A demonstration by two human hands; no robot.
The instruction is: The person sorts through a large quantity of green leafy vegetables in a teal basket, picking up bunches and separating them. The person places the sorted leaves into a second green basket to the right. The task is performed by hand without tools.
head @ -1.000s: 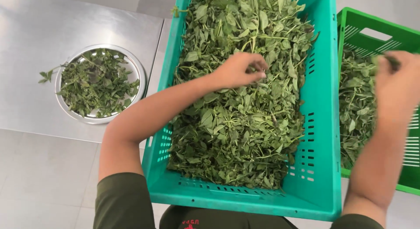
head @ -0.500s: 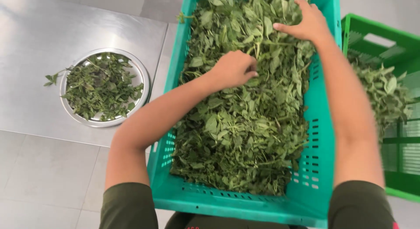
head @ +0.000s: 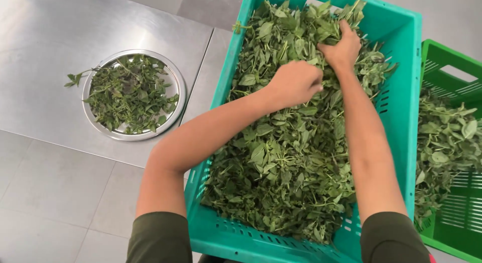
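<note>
A teal plastic crate (head: 401, 67) in front of me is heaped with green leafy herb sprigs (head: 286, 162). My left hand (head: 296, 82) is closed among the leaves near the crate's middle, gripping sprigs. My right hand (head: 343, 46) reaches further back and its fingers are dug into the herbs at the far end, closed on a bunch. The two hands are close together, almost touching.
A round metal tray (head: 173, 89) with trimmed herb sprigs lies on the steel table (head: 45, 52) to the left. A green crate (head: 454, 67) holding more leafy herbs stands at the right, against the teal one.
My right hand came from the green crate over to the teal crate and sank into the herbs at its far end. My left hand shifted slightly toward it.
</note>
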